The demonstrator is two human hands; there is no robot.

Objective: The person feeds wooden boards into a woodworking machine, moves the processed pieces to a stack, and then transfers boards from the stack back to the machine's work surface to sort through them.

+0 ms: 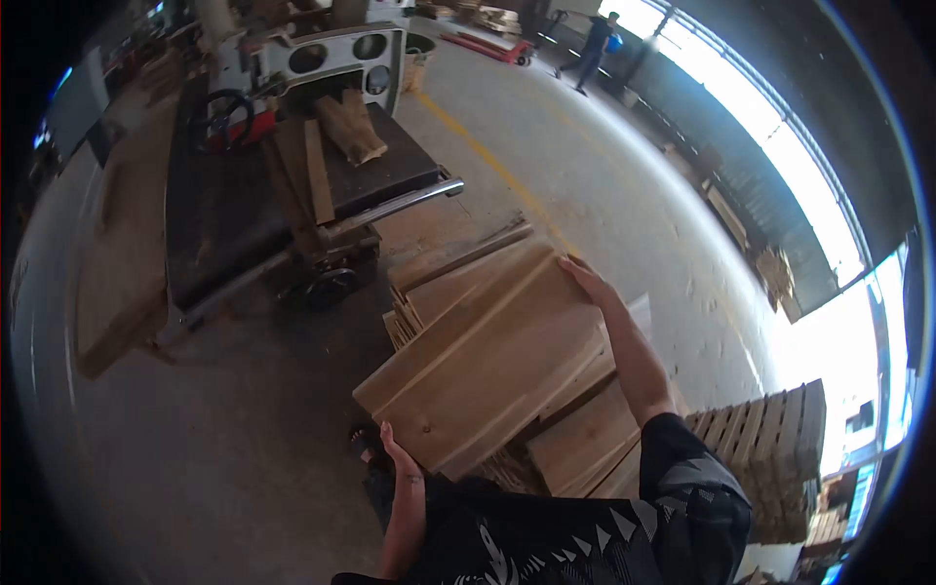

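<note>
Currently the wooden boards [487,361], a small bundle of flat planks, are held tilted above the lower stack of boards [585,444] at centre, near the person. The left hand [398,450] grips the near lower corner, fingers wrapped over the edge with the thumb on top; whether they are spread underneath cannot be told. The right hand [588,278] lies on the far upper corner, fingers pressed together along the edge. The planks look stiff, rough-sawn and fairly heavy, unlikely to slip but liable to slide against one another and shed splinters; opposite corners or long edges give the steadiest hold. To the far left stands a saw table [263,195]; to the right, stacked pallets [770,439]. No brand, label or legible writing shows.
</note>
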